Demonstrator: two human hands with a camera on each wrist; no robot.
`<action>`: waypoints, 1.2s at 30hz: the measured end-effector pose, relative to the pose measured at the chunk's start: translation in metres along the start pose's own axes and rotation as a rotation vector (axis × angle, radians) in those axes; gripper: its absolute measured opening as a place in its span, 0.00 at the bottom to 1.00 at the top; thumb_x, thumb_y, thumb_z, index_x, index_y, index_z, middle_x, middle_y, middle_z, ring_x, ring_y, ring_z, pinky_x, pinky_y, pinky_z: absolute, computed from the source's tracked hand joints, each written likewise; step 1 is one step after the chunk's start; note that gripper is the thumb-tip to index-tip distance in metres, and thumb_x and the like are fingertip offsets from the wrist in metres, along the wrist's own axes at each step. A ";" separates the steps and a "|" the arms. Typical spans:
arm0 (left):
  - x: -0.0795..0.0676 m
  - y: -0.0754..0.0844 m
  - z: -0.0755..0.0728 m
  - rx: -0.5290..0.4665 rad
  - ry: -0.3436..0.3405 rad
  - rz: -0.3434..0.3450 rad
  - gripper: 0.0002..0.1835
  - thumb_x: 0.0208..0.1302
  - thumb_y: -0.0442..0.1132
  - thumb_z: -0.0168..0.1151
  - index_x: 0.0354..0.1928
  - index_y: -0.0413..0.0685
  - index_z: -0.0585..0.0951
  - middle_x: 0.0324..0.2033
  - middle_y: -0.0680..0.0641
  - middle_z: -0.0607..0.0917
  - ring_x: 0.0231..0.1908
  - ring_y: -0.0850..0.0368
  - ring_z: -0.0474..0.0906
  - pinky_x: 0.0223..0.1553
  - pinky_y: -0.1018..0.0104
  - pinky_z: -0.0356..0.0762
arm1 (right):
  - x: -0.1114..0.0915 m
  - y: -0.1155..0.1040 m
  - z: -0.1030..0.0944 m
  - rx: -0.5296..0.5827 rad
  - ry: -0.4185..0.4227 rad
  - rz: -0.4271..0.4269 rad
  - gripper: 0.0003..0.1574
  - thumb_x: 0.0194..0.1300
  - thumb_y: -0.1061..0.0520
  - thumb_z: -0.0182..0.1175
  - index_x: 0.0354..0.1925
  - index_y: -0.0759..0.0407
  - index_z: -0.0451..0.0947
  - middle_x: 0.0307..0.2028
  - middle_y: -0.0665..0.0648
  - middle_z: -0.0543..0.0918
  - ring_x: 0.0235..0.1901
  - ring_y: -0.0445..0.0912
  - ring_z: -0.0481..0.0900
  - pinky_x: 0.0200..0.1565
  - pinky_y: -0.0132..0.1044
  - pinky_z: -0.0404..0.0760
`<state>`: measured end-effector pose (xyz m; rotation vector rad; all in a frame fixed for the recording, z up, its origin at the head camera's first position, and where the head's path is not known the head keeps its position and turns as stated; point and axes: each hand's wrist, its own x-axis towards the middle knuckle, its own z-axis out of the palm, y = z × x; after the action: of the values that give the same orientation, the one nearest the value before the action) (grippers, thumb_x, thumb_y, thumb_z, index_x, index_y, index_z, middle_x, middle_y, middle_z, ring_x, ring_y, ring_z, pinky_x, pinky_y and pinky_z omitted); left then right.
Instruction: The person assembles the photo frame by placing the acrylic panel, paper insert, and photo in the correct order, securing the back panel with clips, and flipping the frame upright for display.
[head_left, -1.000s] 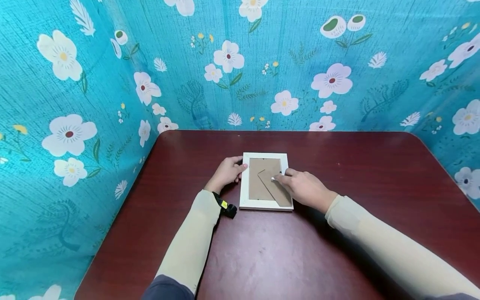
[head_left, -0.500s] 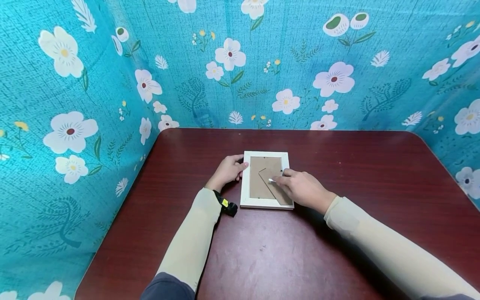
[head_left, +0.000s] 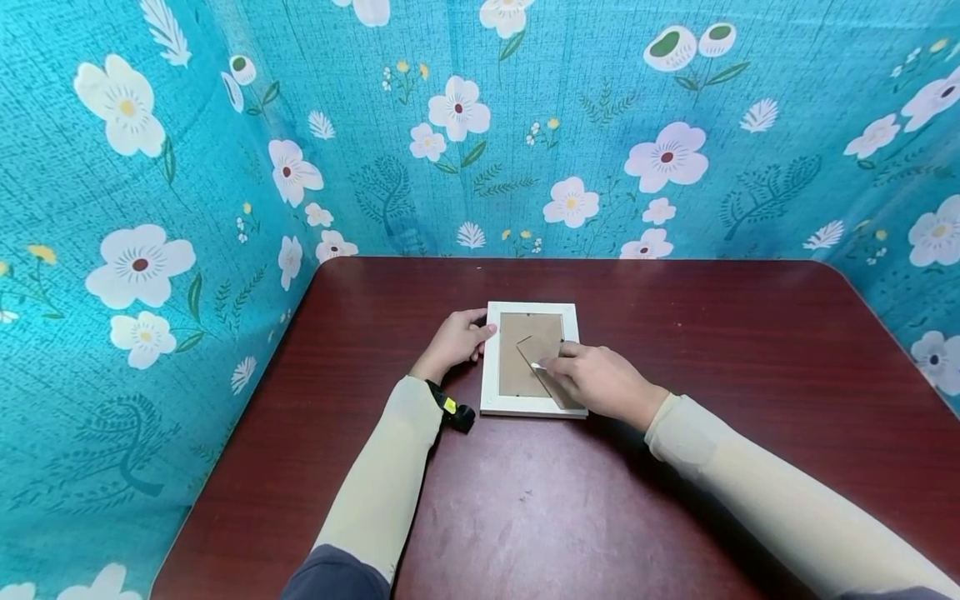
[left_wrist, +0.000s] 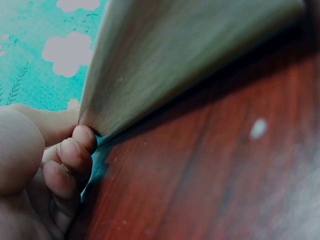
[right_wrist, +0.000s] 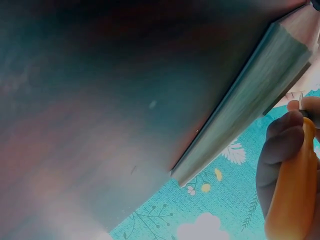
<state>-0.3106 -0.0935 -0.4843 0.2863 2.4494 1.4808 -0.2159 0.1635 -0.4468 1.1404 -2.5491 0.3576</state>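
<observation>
A white photo frame (head_left: 491, 367) lies face down on the dark red table, its brown backing board (head_left: 517, 375) facing up. A slanted easel stand (head_left: 558, 390) lies against that board. My left hand (head_left: 456, 340) holds the frame's left edge, thumb on top and fingers at the side; in the left wrist view the fingertips curl against the frame's corner (left_wrist: 100, 112). My right hand (head_left: 603, 379) grips a tool with an orange handle (right_wrist: 292, 190) and a thin pale tip (head_left: 537, 366). That tip is over the stand's left edge. The tool's exact kind cannot be told.
The dark red table (head_left: 517, 500) has rounded far corners. A blue floral cloth (head_left: 525, 150) hangs behind it and along the left side. A black strap with a small device (head_left: 453, 414) sits on the left wrist.
My right hand has shifted slightly, bringing the pale tip left and a little toward me across the stand. My left hand and the frame stay in place.
</observation>
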 end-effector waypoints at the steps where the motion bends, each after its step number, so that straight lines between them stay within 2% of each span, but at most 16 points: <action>1: 0.000 0.000 0.000 0.001 0.000 -0.002 0.30 0.71 0.45 0.59 0.70 0.41 0.66 0.16 0.45 0.77 0.13 0.55 0.71 0.20 0.61 0.75 | 0.000 -0.001 0.000 0.002 -0.003 -0.002 0.12 0.62 0.61 0.65 0.45 0.53 0.87 0.29 0.50 0.75 0.15 0.39 0.63 0.18 0.34 0.69; 8: 0.001 -0.002 0.000 -0.006 0.002 -0.002 0.30 0.71 0.45 0.59 0.70 0.42 0.66 0.16 0.45 0.77 0.13 0.55 0.71 0.20 0.62 0.75 | 0.001 -0.007 0.000 0.013 -0.017 -0.002 0.10 0.62 0.60 0.65 0.42 0.53 0.88 0.26 0.47 0.72 0.15 0.37 0.63 0.18 0.32 0.68; 14: 0.002 0.000 0.000 0.002 0.008 0.004 0.29 0.71 0.45 0.59 0.70 0.42 0.67 0.16 0.45 0.77 0.13 0.55 0.71 0.20 0.62 0.75 | 0.003 -0.010 0.000 0.004 0.013 -0.009 0.04 0.62 0.57 0.66 0.37 0.53 0.86 0.28 0.47 0.74 0.17 0.38 0.70 0.20 0.37 0.73; 20: 0.000 -0.003 0.001 -0.009 -0.009 -0.009 0.30 0.71 0.45 0.59 0.71 0.42 0.66 0.16 0.45 0.77 0.13 0.56 0.71 0.19 0.63 0.74 | -0.001 -0.016 0.001 0.038 0.014 -0.034 0.03 0.62 0.56 0.65 0.34 0.53 0.85 0.30 0.45 0.77 0.22 0.38 0.76 0.23 0.37 0.77; 29: 0.002 0.000 0.000 -0.011 0.002 0.005 0.30 0.71 0.45 0.59 0.70 0.42 0.66 0.17 0.45 0.77 0.14 0.55 0.71 0.20 0.62 0.75 | 0.000 -0.019 -0.002 0.085 -0.040 0.016 0.08 0.69 0.55 0.60 0.44 0.56 0.82 0.35 0.47 0.81 0.27 0.39 0.78 0.31 0.40 0.80; 34: 0.002 -0.001 0.000 -0.012 0.001 0.005 0.30 0.71 0.45 0.59 0.70 0.42 0.66 0.16 0.46 0.77 0.14 0.56 0.71 0.20 0.62 0.76 | 0.001 -0.021 -0.001 0.063 -0.017 0.015 0.04 0.65 0.55 0.64 0.36 0.54 0.81 0.31 0.46 0.79 0.23 0.39 0.76 0.26 0.40 0.78; 36: 0.002 -0.001 0.000 -0.015 0.001 0.006 0.30 0.71 0.44 0.59 0.70 0.41 0.66 0.16 0.46 0.77 0.14 0.56 0.71 0.20 0.62 0.76 | 0.001 -0.022 0.001 0.042 0.000 0.014 0.06 0.63 0.55 0.66 0.31 0.53 0.79 0.27 0.45 0.76 0.20 0.38 0.73 0.22 0.39 0.75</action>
<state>-0.3127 -0.0933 -0.4851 0.2904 2.4389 1.5019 -0.2001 0.1479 -0.4446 1.1385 -2.5621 0.4166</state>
